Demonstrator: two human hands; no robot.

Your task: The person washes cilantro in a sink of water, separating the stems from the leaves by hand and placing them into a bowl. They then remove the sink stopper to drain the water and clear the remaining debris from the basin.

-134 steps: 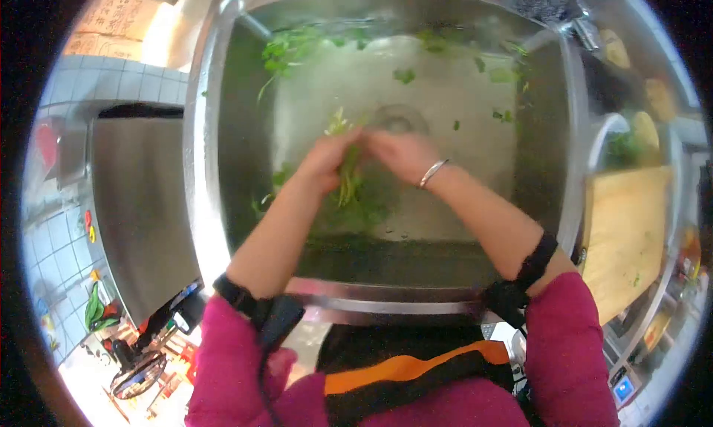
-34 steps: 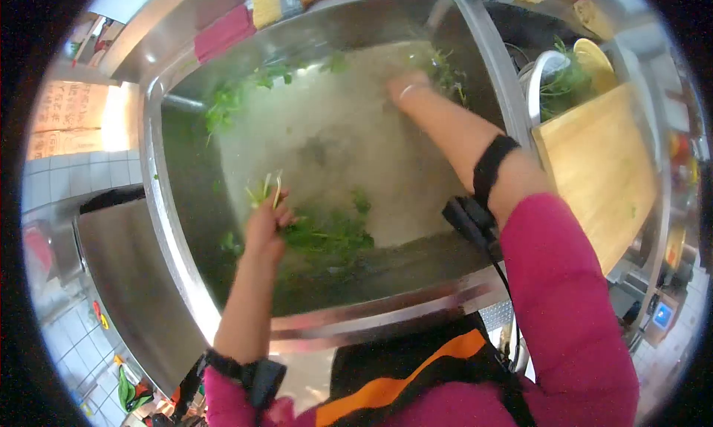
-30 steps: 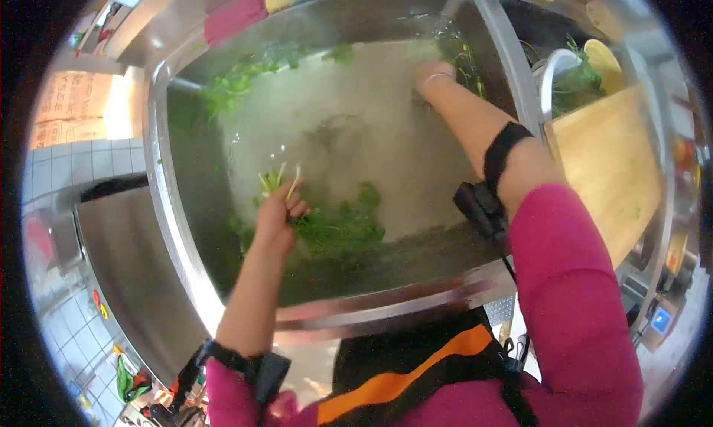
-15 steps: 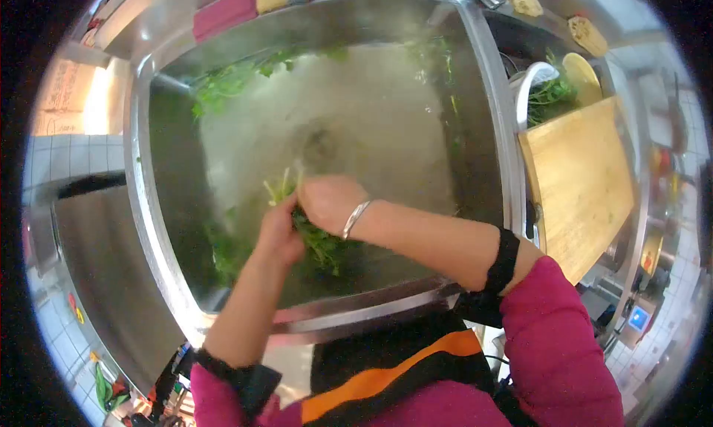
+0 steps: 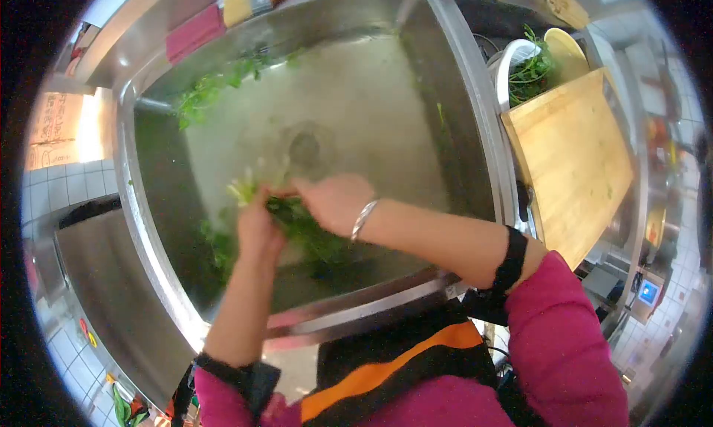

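Over a water-filled metal sink [image 5: 468,130], my left hand [image 5: 258,223] is closed round the stems of a bunch of leafy greens [image 5: 308,230]. The pale stem ends point up and left, and the leaves hang to the lower right. My right hand [image 5: 338,200], with a silver bangle at the wrist, is closed at the bunch's upper side; its fingertips are blurred among the stems. Loose greens [image 5: 204,93] float at the sink's upper left, and more lie left of my left hand.
Right of the sink are a wooden board [image 5: 572,160] and a white container [image 5: 505,74] with greens [image 5: 529,74]. A pink cloth [image 5: 194,35] and a brush [image 5: 249,2] lie on the far rim. A metal surface [image 5: 122,278] stands at the left.
My left hand has moved slightly left with the bunch. The fingers of my right hand are now stretched further left across the stems. The whole view has shifted a little.
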